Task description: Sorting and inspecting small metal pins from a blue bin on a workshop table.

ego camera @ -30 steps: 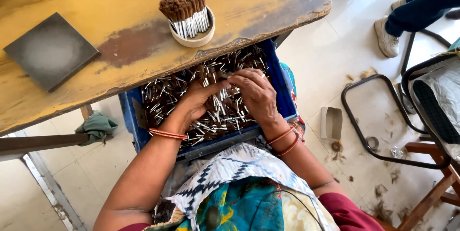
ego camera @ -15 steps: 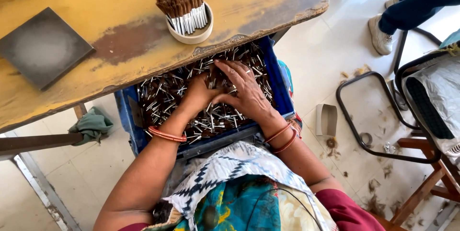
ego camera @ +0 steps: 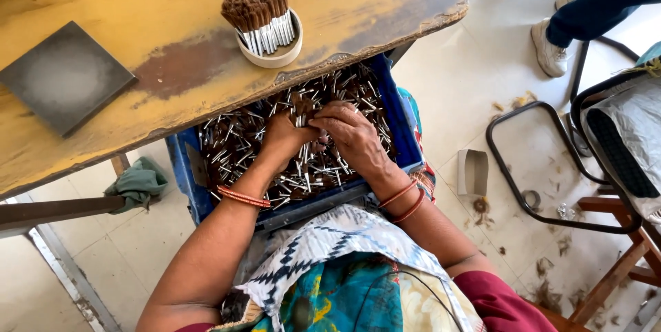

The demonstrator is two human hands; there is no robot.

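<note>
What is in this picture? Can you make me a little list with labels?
place: worn yellow wooden table above a blue plastic crate on the person's lap
crate contents: many small brown-tipped brushes with silver metal handles, lying loose
left hand: in the crate, fingers on the brushes
right hand: in the crate, touching the left hand
on table: round white cup of upright brushes; dark grey square tile
floor: green cloth
nearby: another person's white shoe
</note>
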